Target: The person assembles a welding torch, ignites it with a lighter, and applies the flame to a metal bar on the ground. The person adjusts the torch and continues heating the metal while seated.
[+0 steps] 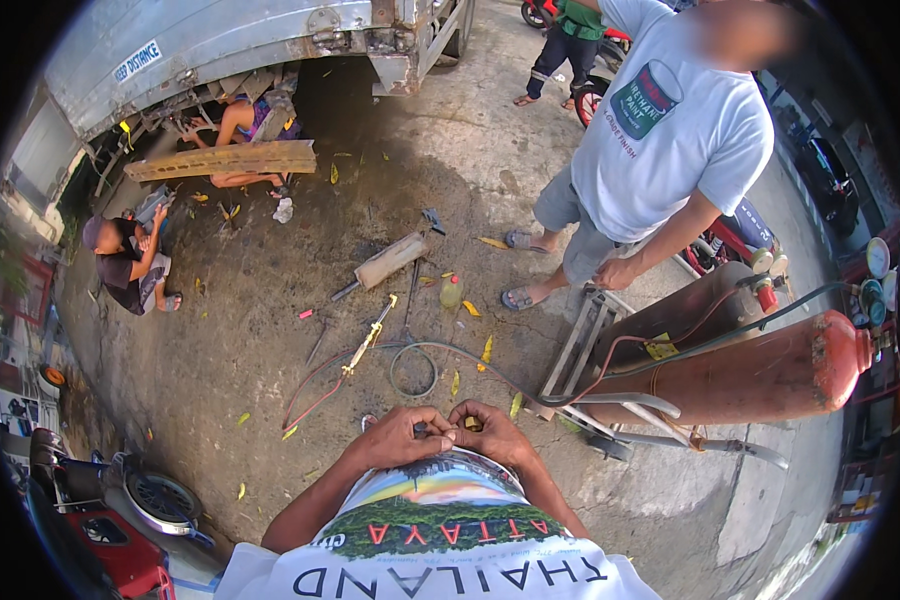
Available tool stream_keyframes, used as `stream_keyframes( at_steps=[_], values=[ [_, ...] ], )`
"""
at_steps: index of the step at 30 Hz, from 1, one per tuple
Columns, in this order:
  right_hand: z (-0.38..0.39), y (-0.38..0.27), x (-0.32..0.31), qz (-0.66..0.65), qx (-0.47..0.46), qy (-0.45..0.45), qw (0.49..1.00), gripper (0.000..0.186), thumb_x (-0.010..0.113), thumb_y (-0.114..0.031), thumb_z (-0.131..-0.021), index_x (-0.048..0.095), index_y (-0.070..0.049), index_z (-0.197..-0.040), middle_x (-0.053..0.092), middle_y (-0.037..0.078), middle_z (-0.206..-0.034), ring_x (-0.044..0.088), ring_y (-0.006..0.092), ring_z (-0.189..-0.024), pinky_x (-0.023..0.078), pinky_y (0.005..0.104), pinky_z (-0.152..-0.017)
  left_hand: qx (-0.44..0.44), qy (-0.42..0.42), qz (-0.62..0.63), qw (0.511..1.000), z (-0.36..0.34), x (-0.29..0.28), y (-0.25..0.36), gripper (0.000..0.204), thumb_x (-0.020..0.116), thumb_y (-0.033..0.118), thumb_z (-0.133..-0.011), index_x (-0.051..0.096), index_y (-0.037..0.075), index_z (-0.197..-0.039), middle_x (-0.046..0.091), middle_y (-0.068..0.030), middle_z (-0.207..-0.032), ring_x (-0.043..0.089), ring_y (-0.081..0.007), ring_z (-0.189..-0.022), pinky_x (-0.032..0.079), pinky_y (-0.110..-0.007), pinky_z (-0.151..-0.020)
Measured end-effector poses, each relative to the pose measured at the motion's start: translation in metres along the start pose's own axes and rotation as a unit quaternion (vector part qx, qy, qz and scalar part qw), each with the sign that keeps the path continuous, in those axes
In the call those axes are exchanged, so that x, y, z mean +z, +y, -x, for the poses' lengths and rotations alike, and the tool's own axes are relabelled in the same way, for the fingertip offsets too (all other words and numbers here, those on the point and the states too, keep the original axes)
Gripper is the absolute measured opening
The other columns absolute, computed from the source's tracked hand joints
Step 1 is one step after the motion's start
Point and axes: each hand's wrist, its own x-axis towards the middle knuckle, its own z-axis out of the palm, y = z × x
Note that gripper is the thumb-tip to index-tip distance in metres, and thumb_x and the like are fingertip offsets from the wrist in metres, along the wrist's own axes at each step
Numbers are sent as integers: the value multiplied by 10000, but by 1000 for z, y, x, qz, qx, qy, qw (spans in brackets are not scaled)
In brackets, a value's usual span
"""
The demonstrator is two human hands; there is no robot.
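Note:
My left hand and my right hand meet close in front of my printed white shirt, fingers curled and fingertips together. A small yellowish bit shows at the right fingers and something greyish at the left ones; both are too small to name. On the ground ahead lies a brass cutting torch, with a red and green hose running from it toward the right. Beyond the torch are a rusty metal cylinder with a rod end and a greenish plastic bottle.
At right, two rusty gas cylinders lie on a metal hand cart. A person in a white T-shirt stands beside it. Far left, people crouch near a truck and a long yellowish beam. A motorcycle stands lower left.

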Motion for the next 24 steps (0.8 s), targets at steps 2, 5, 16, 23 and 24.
stream_keyframes(
  at_steps=[2,5,16,23,24],
  values=[
    [0,-3,-1,-4,-1,-3,1000,371,823,-273,-854,651,-36,-1082,650,15,-948,593,109,-869,494,290,-780,-9,7,11,1000,-1,1,2,310,735,225,-915,719,-24,-1099,762,-117,-989,703,-151,-909,546,-319,-835],
    [0,-11,0,2,2,-11,1000,349,815,-257,-860,651,-37,-1076,650,19,-948,587,104,-864,488,284,-774,-4,21,11,1000,-1,2,-1,303,724,228,-927,717,-30,-1087,763,-118,-969,706,-154,-903,546,-316,-829],
    [-9,-7,4,13,2,-16,1000,297,831,-236,-841,670,-57,-1015,654,1,-794,589,82,-753,465,255,-667,26,51,-14,998,14,4,-7,267,743,247,-907,708,52,-1086,768,-92,-989,707,-163,-896,539,-349,-838],
    [-13,-11,5,-12,-1,-71,997,258,802,-128,-883,651,-12,-1056,671,12,-976,621,79,-861,514,254,-754,10,76,-16,997,19,10,-15,286,752,259,-907,707,9,-1038,746,-94,-959,688,-167,-898,519,-340,-840],
    [-13,-13,6,-4,-2,-75,997,259,803,-129,-882,651,-12,-1055,671,11,-974,618,78,-864,511,252,-757,15,81,-15,996,19,11,-17,286,751,265,-909,708,9,-1030,741,-94,-949,683,-167,-892,516,-339,-837]
  ],
)
